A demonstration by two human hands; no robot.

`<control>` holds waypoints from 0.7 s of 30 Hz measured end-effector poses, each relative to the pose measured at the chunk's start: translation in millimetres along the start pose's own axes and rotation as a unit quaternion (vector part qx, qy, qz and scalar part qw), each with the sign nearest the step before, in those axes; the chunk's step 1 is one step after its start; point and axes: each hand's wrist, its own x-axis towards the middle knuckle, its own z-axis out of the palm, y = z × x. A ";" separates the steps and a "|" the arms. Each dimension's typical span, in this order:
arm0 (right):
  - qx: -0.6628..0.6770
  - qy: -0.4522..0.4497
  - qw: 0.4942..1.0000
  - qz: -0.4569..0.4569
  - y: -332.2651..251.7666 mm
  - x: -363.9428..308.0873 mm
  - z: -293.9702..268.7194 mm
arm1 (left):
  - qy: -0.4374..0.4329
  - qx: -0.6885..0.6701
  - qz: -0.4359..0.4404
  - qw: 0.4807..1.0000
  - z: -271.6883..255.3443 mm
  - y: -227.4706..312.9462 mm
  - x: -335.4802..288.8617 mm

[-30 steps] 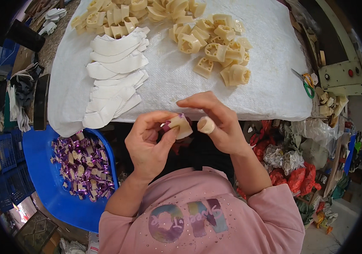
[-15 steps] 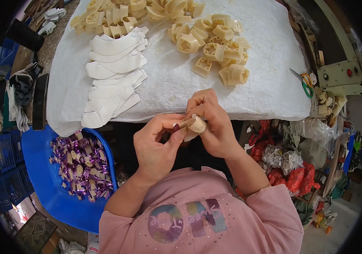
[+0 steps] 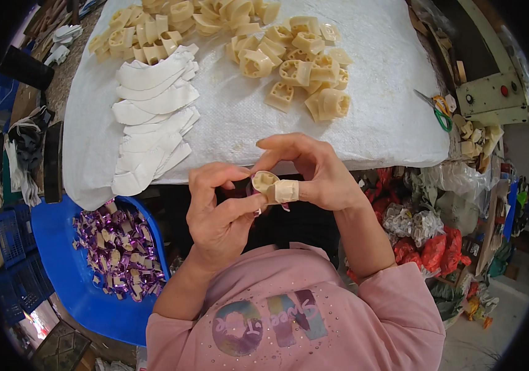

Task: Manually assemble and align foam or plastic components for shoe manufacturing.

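Hands meet just below the edge of a table draped in white cloth (image 3: pixel 376 117). The left hand (image 3: pixel 218 213) and right hand (image 3: pixel 314 173) both pinch a small cream plastic piece (image 3: pixel 274 187) between thumbs and fingertips, likely to steady it close to the body. Similar cream pieces (image 3: pixel 295 68) and white strips (image 3: pixel 150 117) lie on the cloth. A blue tub (image 3: pixel 60 247) of purple-wrapped items (image 3: pixel 116 250) sits lower left. Fingers hide part of the piece, so its exact shape is unclear.
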 end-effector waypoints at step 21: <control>0.021 0.068 0.997 -0.007 10.0 0.0 33.6 | -0.033 -0.418 -0.358 0.834 13.8 14.6 -7.5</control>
